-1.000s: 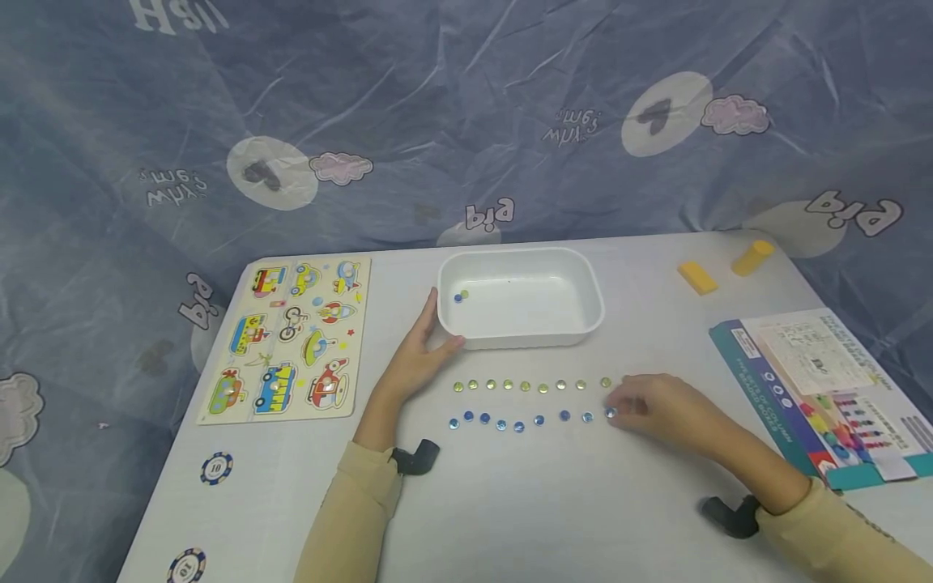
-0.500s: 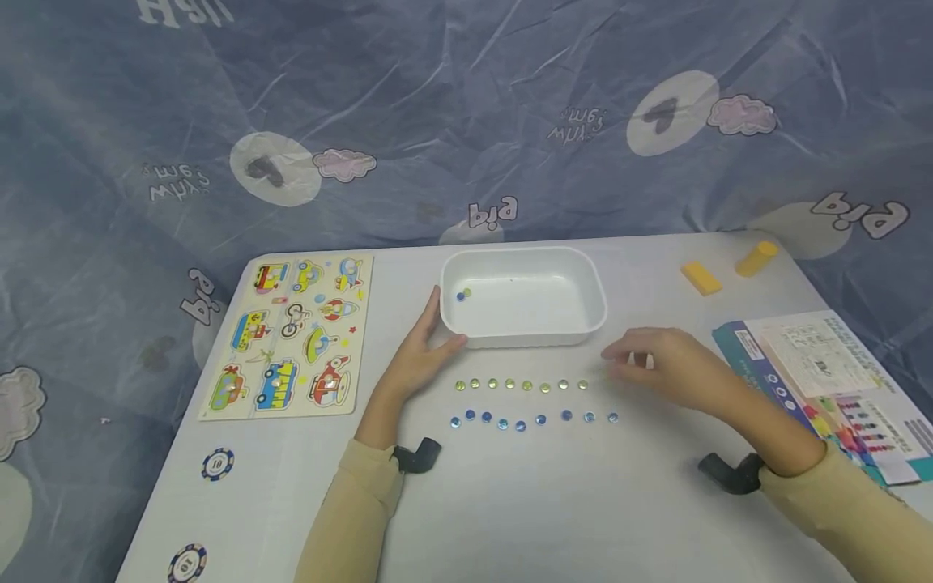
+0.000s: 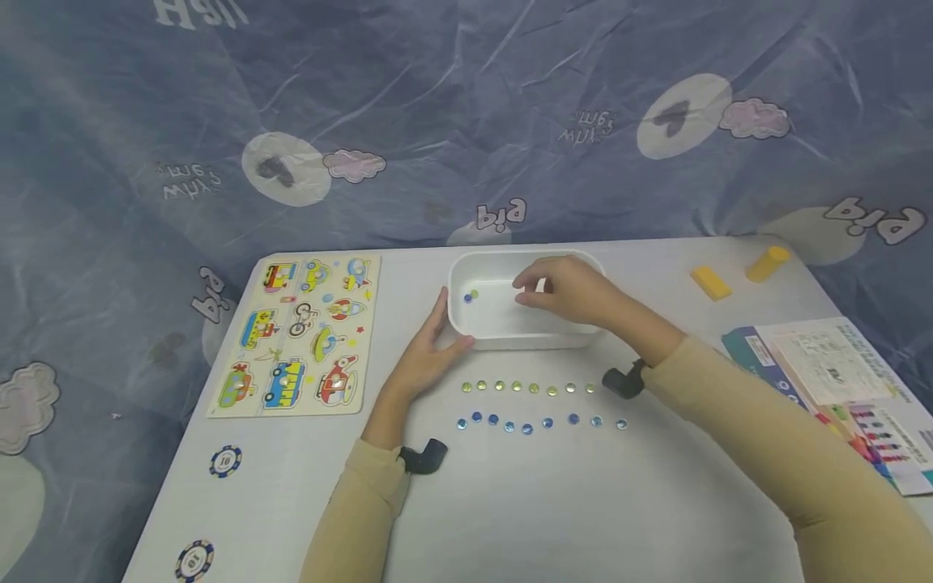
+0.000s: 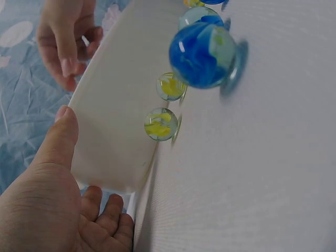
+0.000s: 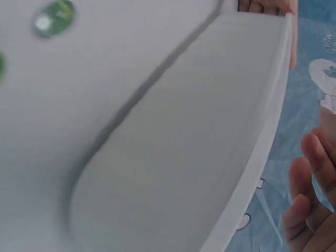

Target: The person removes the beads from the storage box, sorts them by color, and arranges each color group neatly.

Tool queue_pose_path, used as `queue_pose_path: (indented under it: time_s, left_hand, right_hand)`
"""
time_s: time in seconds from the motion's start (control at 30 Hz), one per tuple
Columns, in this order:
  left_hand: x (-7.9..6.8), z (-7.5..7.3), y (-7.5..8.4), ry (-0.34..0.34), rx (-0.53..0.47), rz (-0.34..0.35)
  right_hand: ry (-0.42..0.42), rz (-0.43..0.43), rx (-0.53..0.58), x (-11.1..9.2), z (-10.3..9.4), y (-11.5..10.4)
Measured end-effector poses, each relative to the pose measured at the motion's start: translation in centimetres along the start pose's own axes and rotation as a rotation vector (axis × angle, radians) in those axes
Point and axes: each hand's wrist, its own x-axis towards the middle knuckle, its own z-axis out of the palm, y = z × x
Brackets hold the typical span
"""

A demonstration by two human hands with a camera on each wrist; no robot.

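My left hand [image 3: 424, 356] rests on the near left corner of a white plastic tray [image 3: 528, 342], thumb at the rim and fingers along the left end. Over the tray, my right hand [image 3: 572, 287] has its thumb and fingertips drawn close together, as if pinching a small glass marble that the fingers hide. Inside the tray at left lie a blue marble [image 3: 468, 299] and a yellow one [image 3: 475, 294]. In front of the tray runs a row of several yellow marbles [image 3: 517, 386]; nearer still is a row of blue marbles [image 3: 527, 429].
At left lies a puzzle board [image 3: 295, 334] with vehicle pictures, and below it two poker chips [image 3: 226, 461]. To the right are a yellow block [image 3: 710, 282], a yellow cylinder [image 3: 768, 264] and a flat printed box [image 3: 838, 380]. A printed cloth [image 3: 437, 121] hangs behind the table.
The right hand has left the right end of the rows and moved up and left over the tray. The rightmost yellow marble is gone from its row. The left hand stays at the tray.
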Motion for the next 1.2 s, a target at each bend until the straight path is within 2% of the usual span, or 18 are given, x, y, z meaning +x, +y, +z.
queue_pose_path:
  time_s: [0.2, 0.4, 0.6, 0.97, 1.2]
  left_hand:
    - [0.1, 0.1, 0.0, -0.018, -0.008, 0.012]
    - [0.1, 0.0, 0.0, -0.02, 0.002, 0.043]
    - [0.1, -0.1, -0.1, -0.013, 0.01, 0.057]
    - [0.2, -0.1, -0.2, -0.009, 0.014, 0.047]
    - [0.2, -0.2, -0.3, -0.003, 0.025, 0.047]
  right_hand:
    - [-0.088, -0.014, 0.023, 4.2, 1.9, -0.1]
    - [-0.157, -0.035, -0.043, 6.1, 3.8, -0.6]
    - [-0.193, 0.02, -0.104, 7.2, 5.1, -1.0]
    - [-0.199, 0.053, -0.175, 8.3, 6.2, -1.6]
    - [-0.187, 0.025, -0.172, 7.9, 5.7, -1.3]
